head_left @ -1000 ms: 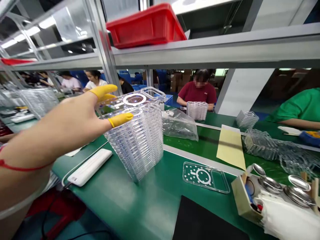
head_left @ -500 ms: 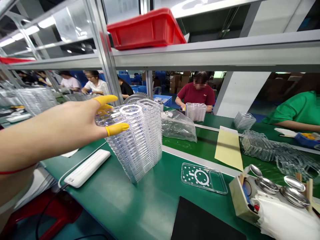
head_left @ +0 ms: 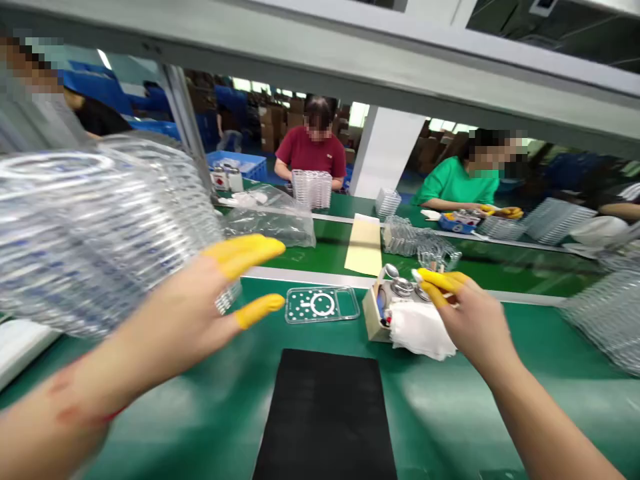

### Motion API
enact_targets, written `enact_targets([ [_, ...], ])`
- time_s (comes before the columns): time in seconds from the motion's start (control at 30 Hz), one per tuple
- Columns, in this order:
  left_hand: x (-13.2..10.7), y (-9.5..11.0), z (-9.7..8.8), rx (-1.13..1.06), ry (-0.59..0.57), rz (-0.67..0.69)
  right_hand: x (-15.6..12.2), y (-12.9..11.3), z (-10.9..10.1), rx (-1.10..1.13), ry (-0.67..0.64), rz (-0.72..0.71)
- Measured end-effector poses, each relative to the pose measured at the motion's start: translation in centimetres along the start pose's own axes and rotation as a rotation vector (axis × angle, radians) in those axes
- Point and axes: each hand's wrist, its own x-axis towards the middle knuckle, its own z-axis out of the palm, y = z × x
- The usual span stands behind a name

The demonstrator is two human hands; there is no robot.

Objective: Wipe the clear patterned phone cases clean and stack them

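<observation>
A tall stack of clear phone cases [head_left: 90, 227] fills the left, blurred. My left hand [head_left: 200, 307], with yellow finger cots, is at the stack's right side. Its thumb and forefinger span a clear case edge, so it looks closed on a case. My right hand [head_left: 465, 313], also in yellow cots, has its fingers pressed together. Its fingertips are at a small cardboard box [head_left: 373, 317] holding metal tins [head_left: 400, 287], above a white cloth [head_left: 420, 330]; whatever they pinch is too small to make out. A single clear case [head_left: 323, 305] lies flat between my hands.
A black mat [head_left: 325, 413] lies on the green table in front of me. Beyond the case are a plastic bag [head_left: 270, 223] and a yellow sheet [head_left: 364, 247]. More clear case stacks [head_left: 610, 320] stand at the right. Co-workers in red [head_left: 313, 153] and green [head_left: 457, 187] sit opposite.
The view has swung right and down, so the stack now looms at the left. My left hand has come nearer from the stack's top. My right hand has appeared at the box of tins.
</observation>
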Motion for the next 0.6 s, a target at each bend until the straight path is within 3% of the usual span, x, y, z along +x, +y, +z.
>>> enact_targets([
  [0.13,3.5,-1.7,10.3,-0.081,-0.249,0.014,2.6,0.8,1.8,-0.106,-0.186,-0.050],
  [0.23,4.9,-3.4,13.8,-0.119,-0.327,0.008,2.6,0.7,2.5,-0.149,-0.284,-0.077],
  [0.3,5.1,-3.8,13.9,-0.139,-0.338,-0.003,2.7,0.7,2.6,-0.160,-0.315,-0.081],
  [0.4,3.6,-2.7,12.4,-0.154,-0.306,-0.046,3.0,0.9,1.9,-0.160,-0.306,-0.069],
  [0.5,-0.9,-0.2,11.4,-0.192,-0.308,-0.045,1.7,0.1,0.3,-0.135,-0.234,-0.060],
  [0.6,-6.8,2.5,12.0,-0.261,-0.364,0.034,-2.1,-3.2,-0.9,0.094,-0.238,-0.191],
])
